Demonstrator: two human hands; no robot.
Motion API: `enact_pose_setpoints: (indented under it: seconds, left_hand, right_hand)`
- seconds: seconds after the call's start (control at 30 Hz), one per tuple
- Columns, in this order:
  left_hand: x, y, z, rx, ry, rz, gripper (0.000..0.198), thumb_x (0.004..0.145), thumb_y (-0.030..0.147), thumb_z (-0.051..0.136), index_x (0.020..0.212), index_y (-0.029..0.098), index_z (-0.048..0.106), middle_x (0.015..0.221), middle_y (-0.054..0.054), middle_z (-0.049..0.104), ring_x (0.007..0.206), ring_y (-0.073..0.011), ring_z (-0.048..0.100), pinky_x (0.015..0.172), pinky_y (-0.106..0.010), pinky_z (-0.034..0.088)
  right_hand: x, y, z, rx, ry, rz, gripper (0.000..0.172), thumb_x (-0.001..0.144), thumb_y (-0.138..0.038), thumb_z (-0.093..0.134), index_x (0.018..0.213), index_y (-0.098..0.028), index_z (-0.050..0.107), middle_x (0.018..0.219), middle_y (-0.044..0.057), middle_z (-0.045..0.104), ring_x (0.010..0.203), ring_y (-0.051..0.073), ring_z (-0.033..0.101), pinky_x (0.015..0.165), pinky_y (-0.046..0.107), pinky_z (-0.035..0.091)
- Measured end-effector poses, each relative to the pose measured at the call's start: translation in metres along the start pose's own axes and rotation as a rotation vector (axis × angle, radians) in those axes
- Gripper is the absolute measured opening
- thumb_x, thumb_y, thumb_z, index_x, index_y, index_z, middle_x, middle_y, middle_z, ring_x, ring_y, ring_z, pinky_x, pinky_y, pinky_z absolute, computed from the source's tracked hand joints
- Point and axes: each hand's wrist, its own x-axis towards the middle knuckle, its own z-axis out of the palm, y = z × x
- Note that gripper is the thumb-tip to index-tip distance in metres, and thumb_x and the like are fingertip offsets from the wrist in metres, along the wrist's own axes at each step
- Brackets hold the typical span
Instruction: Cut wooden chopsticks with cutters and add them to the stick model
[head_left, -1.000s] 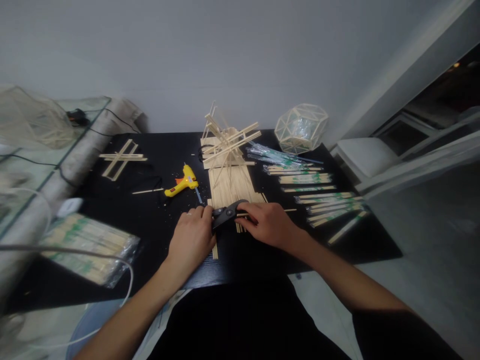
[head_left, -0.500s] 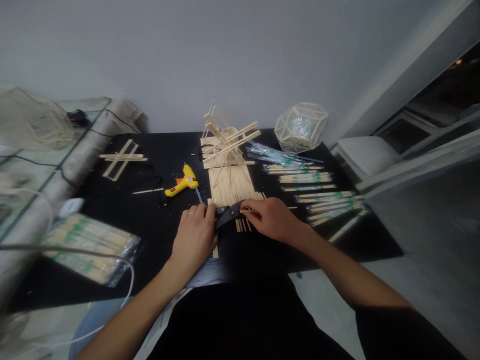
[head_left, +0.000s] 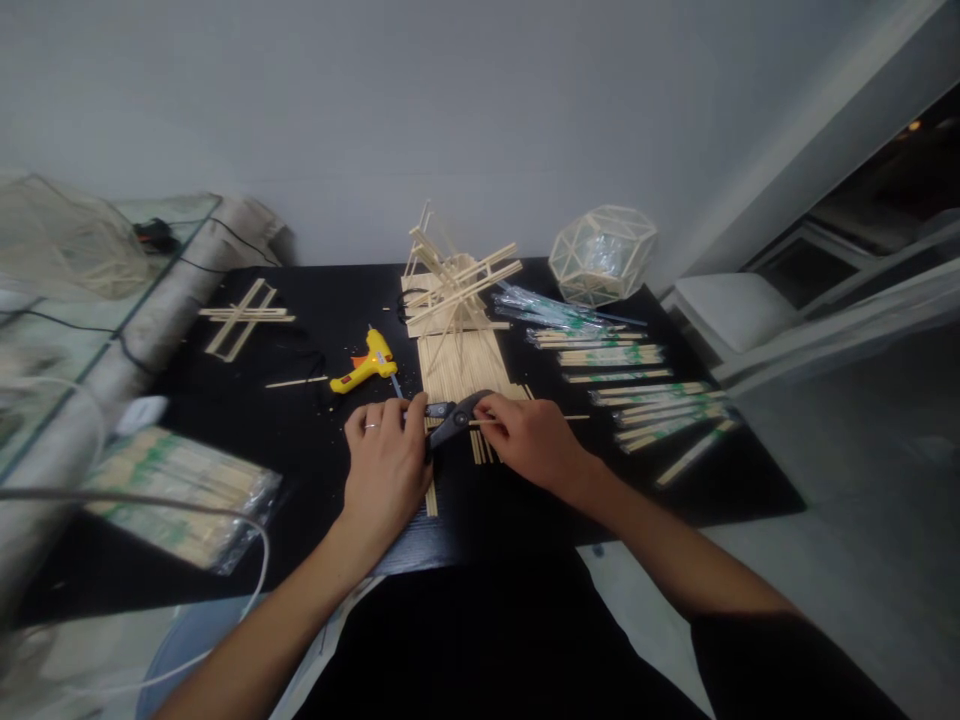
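Observation:
My left hand (head_left: 386, 455) is closed around the handles of a black hand cutter (head_left: 459, 416), whose jaws point right. Pinched in my right hand (head_left: 536, 440) is a thin wooden stick (head_left: 576, 417); it runs sideways past the fingers, its left tip close to the cutter's jaws. Whether the jaws touch the stick cannot be made out. Beneath and beyond both hands lies a flat panel of sticks side by side (head_left: 459, 362). Short stick pieces (head_left: 481, 448) lie between the hands, and longer sticks (head_left: 431, 500) stick out below my left hand.
A yellow glue gun (head_left: 367, 365) lies left of the panel, with a stick cross frame (head_left: 247, 315) beyond. Behind stands a windmill-like stick structure (head_left: 461, 290). Wrapped chopsticks (head_left: 611, 355) and a polyhedron frame (head_left: 600, 255) are at right. A chopstick pack (head_left: 180, 490) lies front left.
The cutter has tilted and shifted slightly up with my left hand. My right hand has moved a little left and down, and more of its stick shows now.

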Motion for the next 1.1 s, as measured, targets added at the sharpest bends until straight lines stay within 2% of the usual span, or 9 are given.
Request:
enact_pose_setpoints:
  seconds: [0.17, 0.33, 0.43, 0.57, 0.67, 0.83, 1.1]
  left_hand:
    - [-0.002, -0.002, 0.004, -0.033, 0.044, -0.007, 0.057, 0.082, 0.016, 0.065, 0.138, 0.01, 0.058, 0.117, -0.018, 0.064, 0.112, -0.0348, 0.055, 0.11, -0.052, 0.032]
    - [-0.003, -0.004, 0.008, -0.062, 0.045, -0.017, 0.056, 0.082, 0.018, 0.065, 0.138, 0.011, 0.058, 0.118, -0.018, 0.064, 0.113, -0.0342, 0.055, 0.114, -0.053, 0.031]
    - [-0.003, -0.003, 0.008, -0.066, 0.056, -0.028, 0.058, 0.082, 0.018, 0.065, 0.139, 0.011, 0.057, 0.119, -0.018, 0.064, 0.114, -0.0343, 0.055, 0.116, -0.055, 0.029]
    - [-0.003, 0.0, 0.007, -0.053, 0.083, -0.055, 0.062, 0.082, 0.02, 0.066, 0.142, 0.011, 0.055, 0.124, -0.019, 0.062, 0.119, -0.036, 0.052, 0.119, -0.059, 0.024]
    - [-0.003, 0.0, 0.008, -0.046, 0.097, -0.062, 0.062, 0.083, 0.019, 0.066, 0.144, 0.011, 0.054, 0.125, -0.02, 0.062, 0.121, -0.0366, 0.052, 0.121, -0.061, 0.021]
    - [-0.003, -0.002, 0.011, -0.046, 0.12, -0.085, 0.061, 0.084, 0.021, 0.065, 0.143, 0.011, 0.055, 0.126, -0.02, 0.061, 0.123, -0.0371, 0.051, 0.121, -0.061, 0.021]
    - [-0.006, 0.001, 0.011, -0.044, 0.104, -0.084, 0.063, 0.084, 0.016, 0.061, 0.146, 0.008, 0.051, 0.133, -0.023, 0.058, 0.13, -0.038, 0.048, 0.121, -0.061, 0.021]
  right_hand:
    - [-0.001, -0.004, 0.004, 0.092, 0.065, 0.054, 0.009, 0.091, -0.017, 0.066, 0.094, -0.02, 0.074, 0.082, 0.003, 0.08, 0.069, 0.018, 0.074, 0.065, 0.027, 0.043]
    - [-0.002, -0.004, 0.005, 0.176, 0.091, 0.047, 0.008, 0.092, -0.019, 0.068, 0.094, -0.022, 0.075, 0.08, 0.001, 0.079, 0.066, 0.016, 0.071, 0.064, 0.027, 0.045]
    - [-0.004, -0.007, 0.009, 0.222, 0.189, 0.08, 0.01, 0.095, -0.022, 0.067, 0.089, -0.022, 0.075, 0.078, 0.002, 0.076, 0.067, 0.016, 0.069, 0.066, 0.027, 0.047]
    - [-0.006, -0.013, 0.02, 0.262, 0.379, 0.146, 0.009, 0.094, -0.023, 0.068, 0.089, -0.021, 0.076, 0.09, 0.006, 0.07, 0.082, 0.02, 0.069, 0.078, 0.031, 0.053]
    - [-0.007, -0.017, 0.026, 0.267, 0.449, 0.168, 0.008, 0.093, -0.023, 0.069, 0.09, -0.021, 0.076, 0.093, 0.008, 0.069, 0.09, 0.023, 0.067, 0.084, 0.036, 0.054]
    - [-0.007, -0.021, 0.03, 0.319, 0.417, 0.157, 0.008, 0.095, -0.02, 0.066, 0.095, -0.022, 0.074, 0.096, 0.007, 0.077, 0.093, 0.025, 0.069, 0.089, 0.04, 0.053]
    - [-0.005, -0.023, 0.033, 0.351, 0.416, 0.188, 0.01, 0.095, -0.023, 0.064, 0.093, -0.022, 0.073, 0.091, 0.006, 0.078, 0.086, 0.023, 0.07, 0.08, 0.034, 0.054]
